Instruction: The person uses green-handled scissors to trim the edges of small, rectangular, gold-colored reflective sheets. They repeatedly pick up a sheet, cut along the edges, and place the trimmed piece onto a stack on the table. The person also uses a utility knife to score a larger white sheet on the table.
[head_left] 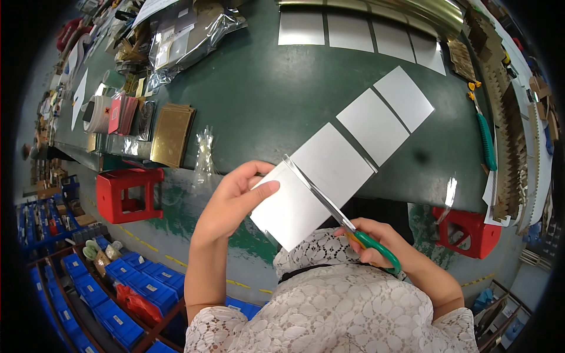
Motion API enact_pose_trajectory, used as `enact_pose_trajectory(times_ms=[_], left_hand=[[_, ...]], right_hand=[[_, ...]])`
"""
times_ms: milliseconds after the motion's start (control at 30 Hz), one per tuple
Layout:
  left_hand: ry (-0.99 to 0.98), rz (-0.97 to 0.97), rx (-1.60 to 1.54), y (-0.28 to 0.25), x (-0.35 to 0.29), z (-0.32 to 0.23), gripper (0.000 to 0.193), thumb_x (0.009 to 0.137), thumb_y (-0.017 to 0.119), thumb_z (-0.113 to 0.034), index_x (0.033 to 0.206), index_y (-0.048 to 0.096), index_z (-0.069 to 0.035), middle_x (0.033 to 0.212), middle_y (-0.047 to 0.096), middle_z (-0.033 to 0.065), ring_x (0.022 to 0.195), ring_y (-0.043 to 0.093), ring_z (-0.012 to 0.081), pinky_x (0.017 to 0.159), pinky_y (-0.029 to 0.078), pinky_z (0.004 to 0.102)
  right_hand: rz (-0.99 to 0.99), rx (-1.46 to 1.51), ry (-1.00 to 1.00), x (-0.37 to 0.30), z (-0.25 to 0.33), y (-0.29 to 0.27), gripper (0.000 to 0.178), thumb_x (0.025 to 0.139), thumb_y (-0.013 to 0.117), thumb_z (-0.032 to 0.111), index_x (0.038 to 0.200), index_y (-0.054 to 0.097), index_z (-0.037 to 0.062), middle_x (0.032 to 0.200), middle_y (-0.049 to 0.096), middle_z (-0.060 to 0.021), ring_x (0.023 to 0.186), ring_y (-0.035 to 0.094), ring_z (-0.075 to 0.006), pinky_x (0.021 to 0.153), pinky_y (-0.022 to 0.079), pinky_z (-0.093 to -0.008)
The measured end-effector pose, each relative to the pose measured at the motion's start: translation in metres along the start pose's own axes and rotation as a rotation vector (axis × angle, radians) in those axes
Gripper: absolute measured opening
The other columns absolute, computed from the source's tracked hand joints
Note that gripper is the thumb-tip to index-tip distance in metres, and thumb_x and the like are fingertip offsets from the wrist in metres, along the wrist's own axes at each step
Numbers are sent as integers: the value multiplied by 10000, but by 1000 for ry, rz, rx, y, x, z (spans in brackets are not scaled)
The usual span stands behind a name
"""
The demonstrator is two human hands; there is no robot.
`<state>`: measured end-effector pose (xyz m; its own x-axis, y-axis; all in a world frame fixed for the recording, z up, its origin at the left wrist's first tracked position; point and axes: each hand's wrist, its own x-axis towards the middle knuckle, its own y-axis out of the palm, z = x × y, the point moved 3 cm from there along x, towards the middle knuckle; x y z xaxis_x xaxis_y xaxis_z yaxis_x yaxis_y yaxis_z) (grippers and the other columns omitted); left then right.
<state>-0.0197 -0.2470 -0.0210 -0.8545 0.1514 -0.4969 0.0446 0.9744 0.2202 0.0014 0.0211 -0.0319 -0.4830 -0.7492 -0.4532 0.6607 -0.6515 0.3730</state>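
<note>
nearest is a pale lace top (329,306); beside it the right hand (381,238) has its grip closed around the green handles of the scissors (336,212). their blades point forward and left, lying along the line between the first and second panels of a strip of pale panels (332,162). the left hand (231,199) has its grip clamped on the first panel, thumb on top, the other fingers mostly hidden beneath. that panel juts out past the counter's near edge, while the rest of the strip slants over the counter (253,100) toward its right edge. one red stool (112,197) stands by the near edge at left, another red stool (485,238) at right. on the counter, a stack of gold cards (170,138) sits close to the near edge at left; a green-handled tool (486,141) lies along the right edge. farther off, a clear-wrapped package (194,35) lies to the left, and a row of pale panels (351,32) lies beside a gold roll (412,12) toward the far edge.
</note>
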Motion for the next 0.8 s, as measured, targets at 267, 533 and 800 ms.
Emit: enact_pose_trajectory(times_ms=[267,533,800], left_hand=[[-76,63,39,-1,-4,-10,225,899,615,-87,1088,549,15,885,666,36,786,607,56,705,472,206],[-98,115,-12,-1,-18,-5,206,891,619,-71,1065,551,15,900,667,41,788,607,56,712,471,210],[170,-81,65,12,-39,-25,196,885,611,-24,1077,583,5,909,687,45,816,607,66,718,465,219]], right_hand=[[-5,-33,-6,26,5,9,461,836,706,174,1226,523,10,762,435,44,704,407,-49,632,347,-205],[2,106,-38,50,2,19,407,906,639,270,1201,537,9,736,486,16,611,440,-41,556,362,-197],[125,193,-201,22,1,12,466,936,548,280,1282,456,-20,755,508,-29,593,496,-79,522,400,-214]])
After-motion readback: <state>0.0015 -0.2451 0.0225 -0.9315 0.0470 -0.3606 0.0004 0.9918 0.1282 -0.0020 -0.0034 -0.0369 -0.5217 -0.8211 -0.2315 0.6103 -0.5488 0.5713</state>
